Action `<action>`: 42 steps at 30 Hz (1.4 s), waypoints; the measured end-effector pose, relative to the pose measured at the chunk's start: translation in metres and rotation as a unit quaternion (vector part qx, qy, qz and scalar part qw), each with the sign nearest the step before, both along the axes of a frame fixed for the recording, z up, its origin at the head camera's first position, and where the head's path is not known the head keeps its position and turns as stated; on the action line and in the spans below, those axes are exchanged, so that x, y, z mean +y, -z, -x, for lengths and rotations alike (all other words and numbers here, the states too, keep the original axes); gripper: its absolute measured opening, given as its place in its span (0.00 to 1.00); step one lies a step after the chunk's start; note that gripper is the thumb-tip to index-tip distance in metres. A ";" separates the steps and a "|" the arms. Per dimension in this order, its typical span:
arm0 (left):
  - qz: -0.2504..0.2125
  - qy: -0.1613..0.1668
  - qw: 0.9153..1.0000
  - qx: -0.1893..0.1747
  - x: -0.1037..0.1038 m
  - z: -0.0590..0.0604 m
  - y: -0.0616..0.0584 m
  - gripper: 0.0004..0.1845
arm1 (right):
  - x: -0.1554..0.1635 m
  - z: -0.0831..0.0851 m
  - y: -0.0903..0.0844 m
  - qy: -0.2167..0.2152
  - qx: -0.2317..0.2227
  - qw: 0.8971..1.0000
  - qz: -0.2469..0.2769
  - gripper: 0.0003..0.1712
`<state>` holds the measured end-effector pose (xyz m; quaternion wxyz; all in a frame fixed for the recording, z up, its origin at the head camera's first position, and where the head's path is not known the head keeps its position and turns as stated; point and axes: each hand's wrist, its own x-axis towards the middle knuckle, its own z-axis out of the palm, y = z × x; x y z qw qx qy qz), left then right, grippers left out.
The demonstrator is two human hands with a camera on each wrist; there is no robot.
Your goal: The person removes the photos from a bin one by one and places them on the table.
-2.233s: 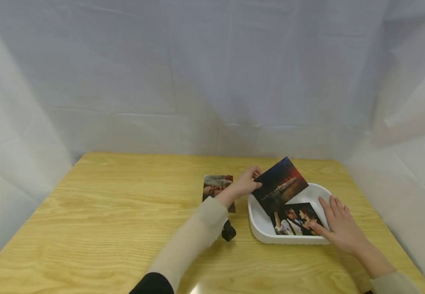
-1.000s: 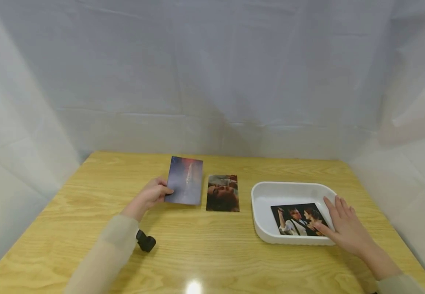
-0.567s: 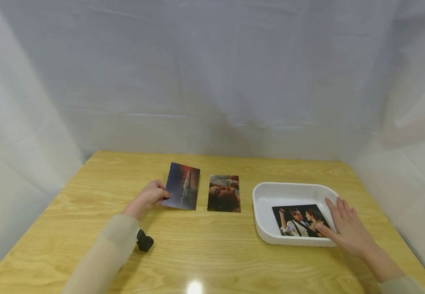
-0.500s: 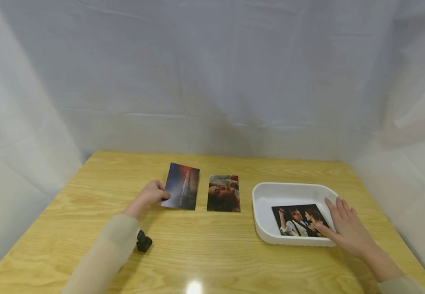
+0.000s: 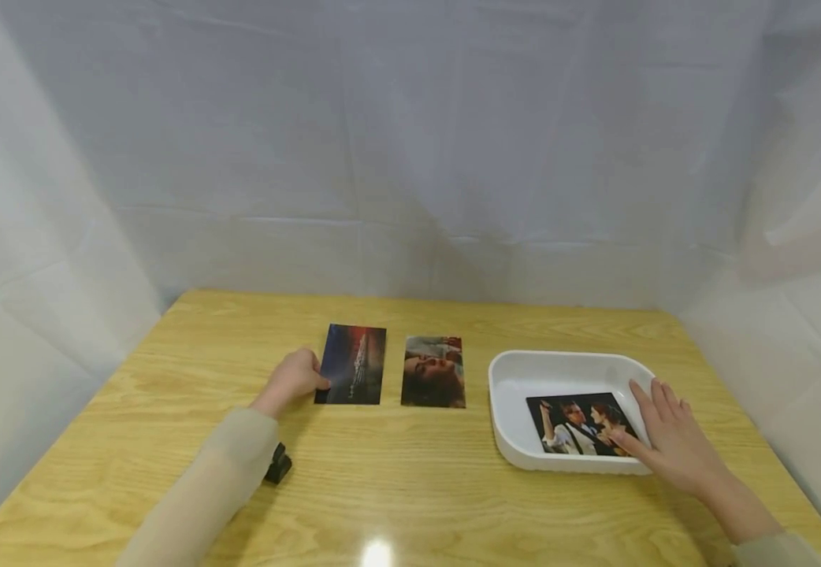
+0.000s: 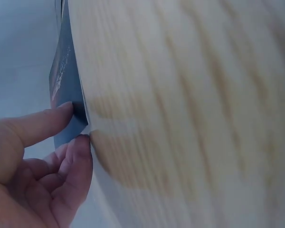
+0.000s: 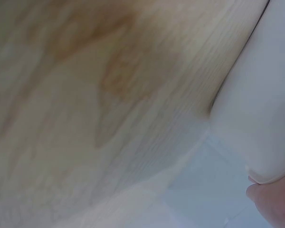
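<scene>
A dark postcard-like photo of a lit ship [image 5: 354,364] lies upright on the left of the table's middle. My left hand [image 5: 294,376] pinches its near left corner. In the left wrist view the thumb is on top of the photo [image 6: 65,71] and curled fingers are at its edge. Just right of it lies a photo of a reclining face [image 5: 433,376]. A white tray [image 5: 501,425] holds a photo of two people [image 5: 573,429]. My right hand [image 5: 676,441] rests over the tray's right rim with fingers extended; the right wrist view shows the tray wall [image 7: 263,109].
The wooden table [image 5: 410,488] carries everything. White sheeting [image 5: 410,157] hangs behind it and along both sides. A small black device [image 5: 279,465] sits at the left wrist, beside the sleeve.
My left hand has carried the ship photo from above the tray leftward, past the face photo, and lowered it flat onto the table. The right hand has stayed at the tray's rim.
</scene>
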<state>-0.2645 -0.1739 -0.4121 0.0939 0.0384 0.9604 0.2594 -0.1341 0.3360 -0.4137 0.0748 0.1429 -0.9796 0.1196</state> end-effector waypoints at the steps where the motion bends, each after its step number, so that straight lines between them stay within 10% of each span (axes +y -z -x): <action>1: 0.003 0.000 1.000 0.000 0.000 0.000 0.000 0.24 | 0.000 0.000 0.000 0.000 -0.002 1.000 0.000 0.45; 33: 0.029 0.018 0.999 -0.003 0.005 0.000 -0.005 0.21 | 0.000 0.000 -0.002 0.004 -0.012 1.000 0.002 0.45; 42: -0.071 0.013 0.997 0.017 0.018 0.004 -0.023 0.17 | 0.000 0.000 -0.001 0.003 -0.013 1.000 0.004 0.45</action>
